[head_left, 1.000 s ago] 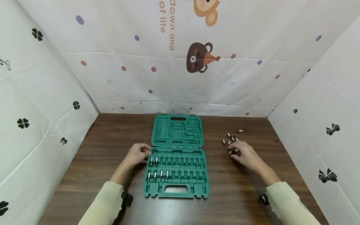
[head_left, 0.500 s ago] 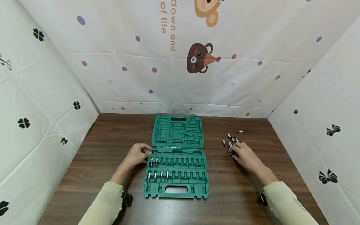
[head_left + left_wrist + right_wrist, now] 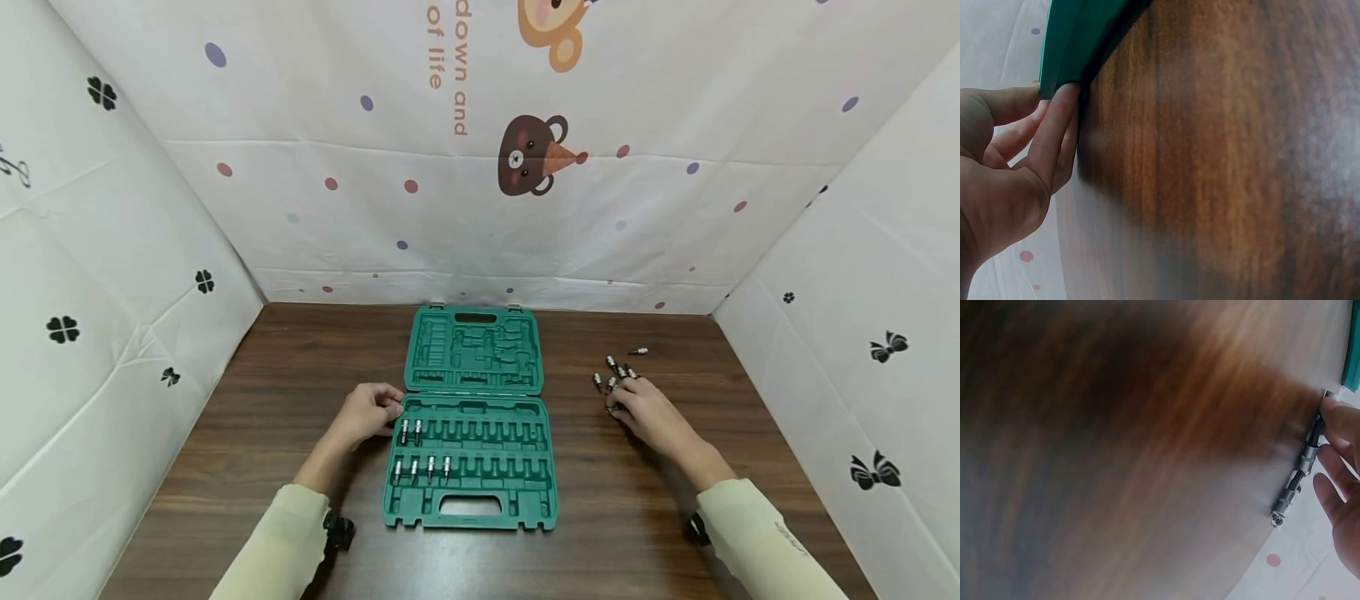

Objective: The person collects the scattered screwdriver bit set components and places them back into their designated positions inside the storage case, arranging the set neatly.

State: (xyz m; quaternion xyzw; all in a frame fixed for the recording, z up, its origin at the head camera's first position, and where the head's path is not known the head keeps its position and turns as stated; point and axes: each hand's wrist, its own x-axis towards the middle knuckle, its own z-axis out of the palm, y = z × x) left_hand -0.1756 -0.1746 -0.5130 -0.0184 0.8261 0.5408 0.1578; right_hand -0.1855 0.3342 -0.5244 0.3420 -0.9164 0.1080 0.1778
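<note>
White printed sheeting [image 3: 450,217] stands behind a wooden table [image 3: 322,358]. An open green case [image 3: 474,448] holds six socket bits [image 3: 431,467], two above four. The left hand [image 3: 365,414] pinches the case's edge. Well right, the right hand [image 3: 654,419] touches loose bits [image 3: 612,364]; the right wrist view alone shows fingertips [image 3: 1331,412] against one; whether they pinch it cannot be told.

On the brown wooden table [image 3: 315,350], the green rectangular plastic case [image 3: 487,450] lies between my left hand [image 3: 365,412], touching its left edge, and my right hand [image 3: 649,418], at the small silver-and-black metal bits [image 3: 611,362] to its right.
</note>
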